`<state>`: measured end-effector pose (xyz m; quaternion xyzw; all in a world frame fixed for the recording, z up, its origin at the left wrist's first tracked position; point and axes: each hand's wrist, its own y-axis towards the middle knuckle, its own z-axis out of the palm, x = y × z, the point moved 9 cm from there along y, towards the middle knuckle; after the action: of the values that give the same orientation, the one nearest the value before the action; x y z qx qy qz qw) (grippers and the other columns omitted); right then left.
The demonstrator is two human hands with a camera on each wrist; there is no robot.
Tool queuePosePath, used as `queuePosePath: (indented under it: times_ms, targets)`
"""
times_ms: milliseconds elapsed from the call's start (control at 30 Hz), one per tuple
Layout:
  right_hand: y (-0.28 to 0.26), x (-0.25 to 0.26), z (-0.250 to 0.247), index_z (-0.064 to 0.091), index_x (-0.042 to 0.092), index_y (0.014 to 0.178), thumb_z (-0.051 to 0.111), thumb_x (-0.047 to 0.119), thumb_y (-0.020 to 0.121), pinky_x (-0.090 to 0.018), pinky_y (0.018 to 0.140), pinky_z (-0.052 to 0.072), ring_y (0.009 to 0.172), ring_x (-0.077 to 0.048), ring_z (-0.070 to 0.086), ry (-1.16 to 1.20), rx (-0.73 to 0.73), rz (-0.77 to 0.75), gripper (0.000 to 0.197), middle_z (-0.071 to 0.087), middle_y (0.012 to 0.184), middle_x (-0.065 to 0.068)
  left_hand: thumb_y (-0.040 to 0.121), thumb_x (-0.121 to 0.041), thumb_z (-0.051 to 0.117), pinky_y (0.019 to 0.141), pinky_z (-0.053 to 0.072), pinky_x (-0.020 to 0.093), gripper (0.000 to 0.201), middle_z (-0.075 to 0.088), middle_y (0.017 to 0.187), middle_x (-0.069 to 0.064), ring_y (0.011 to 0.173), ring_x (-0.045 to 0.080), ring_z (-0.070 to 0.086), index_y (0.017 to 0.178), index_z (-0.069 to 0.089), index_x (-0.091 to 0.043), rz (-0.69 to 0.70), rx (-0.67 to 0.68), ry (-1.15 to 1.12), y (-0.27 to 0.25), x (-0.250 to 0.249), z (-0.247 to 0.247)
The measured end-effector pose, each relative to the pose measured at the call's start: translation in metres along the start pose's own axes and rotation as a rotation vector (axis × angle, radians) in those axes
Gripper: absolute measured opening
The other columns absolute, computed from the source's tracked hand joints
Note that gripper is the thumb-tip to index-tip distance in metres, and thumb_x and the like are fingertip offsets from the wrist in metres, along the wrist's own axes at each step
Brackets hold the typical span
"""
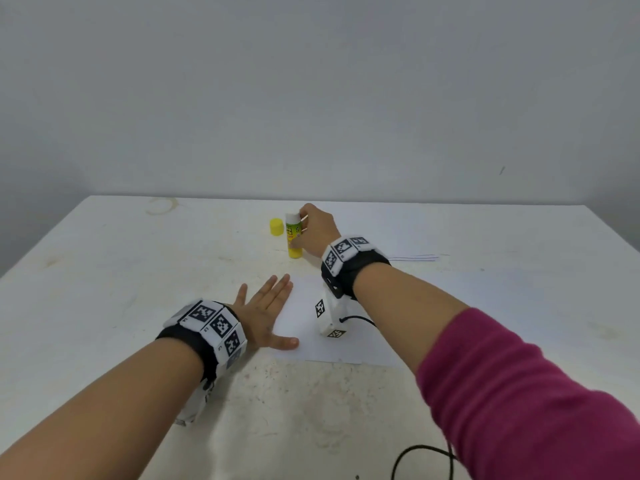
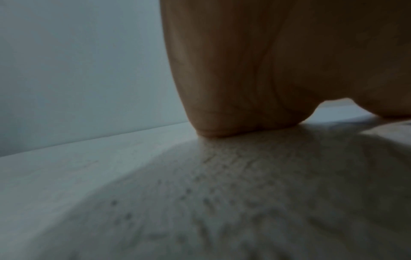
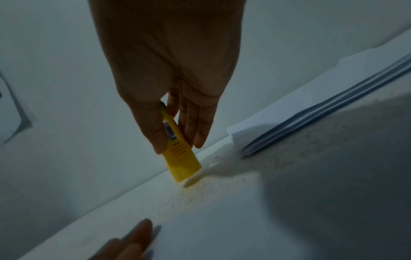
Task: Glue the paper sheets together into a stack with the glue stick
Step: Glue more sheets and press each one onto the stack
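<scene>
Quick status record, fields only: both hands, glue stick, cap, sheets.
left hand: flat, fingers spread, pressing the near sheet's left edge
right hand: grips the glue stick
glue stick: upright, base on the table, uncapped
cap: on the table just left of the stick
near sheet: single, flat
far sheets: loose pile beyond the right hand
</scene>
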<state>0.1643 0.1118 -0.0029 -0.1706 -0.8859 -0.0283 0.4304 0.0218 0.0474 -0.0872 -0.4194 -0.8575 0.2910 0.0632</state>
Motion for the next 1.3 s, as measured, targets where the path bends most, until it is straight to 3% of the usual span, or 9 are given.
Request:
queuePosePath:
  times_ms: [267, 367, 500, 600, 667, 733, 867, 1000, 1300]
  targets:
    - [0.011, 0.003, 0.015, 0.045, 0.005, 0.118, 0.074, 0.009, 0.077, -0.028, 0.07, 0.041, 0.086, -0.021, 0.052, -0.15, 0.024, -0.059, 0.051, 0.058, 0.117, -0.016, 0.012, -0.103, -0.008, 0.112, -0.015, 0.054, 0.16, -0.042, 0.145, -0.01, 0.141, 0.013, -0.03, 0.145, -0.03, -0.017, 0.018, 0.028, -0.035, -0.002, -0.002, -0.002]
    - [0.002, 0.005, 0.011, 0.043, 0.005, 0.129, 0.078, 0.012, 0.076, -0.028, 0.081, 0.043, 0.106, -0.023, 0.054, -0.168, 0.057, -0.051, 0.064, 0.053, 0.128, -0.012, 0.011, -0.105, 0.001, 0.111, -0.018, 0.052, 0.162, -0.044, 0.135, -0.017, 0.14, 0.009, -0.03, 0.146, -0.029, -0.02, -0.002, 0.062, -0.043, -0.004, -0.003, -0.003]
    - [-0.037, 0.008, -0.017, 0.042, 0.01, 0.135, 0.069, 0.019, 0.086, -0.021, 0.092, 0.035, 0.125, -0.019, 0.047, -0.124, 0.054, -0.11, 0.057, 0.048, 0.138, -0.006, 0.065, -0.089, 0.045, 0.112, -0.017, 0.052, 0.132, -0.041, 0.148, -0.007, 0.14, 0.013, -0.031, 0.146, -0.029, -0.016, -0.043, 0.078, -0.008, -0.008, -0.003, -0.004]
    - [-0.079, -0.013, -0.056, 0.043, 0.014, 0.136, 0.068, 0.03, 0.087, -0.02, 0.093, 0.031, 0.128, -0.017, 0.043, -0.264, 0.104, -0.115, 0.057, 0.045, 0.143, -0.001, 0.039, -0.105, 0.019, 0.111, -0.016, 0.054, 0.148, -0.046, 0.14, -0.008, 0.14, 0.014, -0.032, 0.144, -0.031, -0.014, -0.016, 0.078, 0.011, -0.01, -0.006, -0.004]
    - [-0.106, -0.045, -0.082, 0.034, 0.013, 0.144, 0.067, 0.039, 0.086, -0.022, 0.101, 0.028, 0.136, -0.019, 0.033, -0.444, 0.209, -0.007, 0.071, 0.034, 0.15, -0.004, 0.012, -0.105, -0.001, 0.111, -0.016, 0.054, 0.163, -0.047, 0.138, -0.009, 0.139, 0.014, -0.033, 0.144, -0.032, -0.015, -0.004, 0.086, 0.028, -0.009, -0.006, -0.003]
    - [-0.133, -0.097, -0.1, 0.017, 0.009, 0.151, 0.066, 0.053, 0.082, -0.031, 0.113, 0.017, 0.146, -0.023, 0.011, -0.679, 0.4, 0.185, 0.096, 0.015, 0.158, -0.009, 0.01, -0.103, -0.005, 0.112, -0.016, 0.054, 0.163, -0.046, 0.142, -0.007, 0.139, 0.014, -0.034, 0.144, -0.032, -0.014, -0.003, 0.076, 0.044, -0.009, -0.006, -0.004]
    - [-0.172, -0.179, -0.114, -0.009, 0.01, 0.151, 0.058, 0.092, 0.034, -0.054, 0.118, 0.01, 0.146, -0.033, -0.015, -0.827, 0.55, 0.441, 0.158, -0.012, 0.158, -0.016, 0.015, -0.101, -0.015, 0.113, -0.015, 0.05, 0.158, -0.046, 0.136, -0.003, 0.128, 0.012, -0.041, 0.144, -0.031, -0.009, 0.013, 0.034, 0.155, -0.01, -0.007, -0.009]
    - [-0.181, -0.194, -0.114, -0.02, 0.014, 0.149, 0.071, 0.058, 0.073, -0.046, 0.119, 0.009, 0.146, -0.026, -0.015, -0.717, 0.472, 0.429, 0.127, -0.025, 0.156, -0.011, 0.02, -0.102, -0.012, 0.115, -0.01, 0.049, 0.158, -0.043, 0.142, 0.001, 0.135, 0.014, -0.036, 0.145, -0.028, -0.007, 0.021, 0.031, 0.16, -0.012, -0.009, -0.01]
    - [-0.171, -0.114, -0.118, 0.022, 0.016, 0.151, 0.043, 0.041, 0.1, -0.028, 0.103, 0.031, 0.136, -0.023, 0.037, -0.416, 0.2, 0.272, 0.061, 0.033, 0.153, -0.005, 0.027, -0.102, -0.006, 0.117, -0.005, 0.049, 0.155, -0.033, 0.153, 0.008, 0.142, 0.02, -0.028, 0.146, -0.024, -0.004, 0.023, 0.001, 0.111, -0.01, -0.035, -0.009]
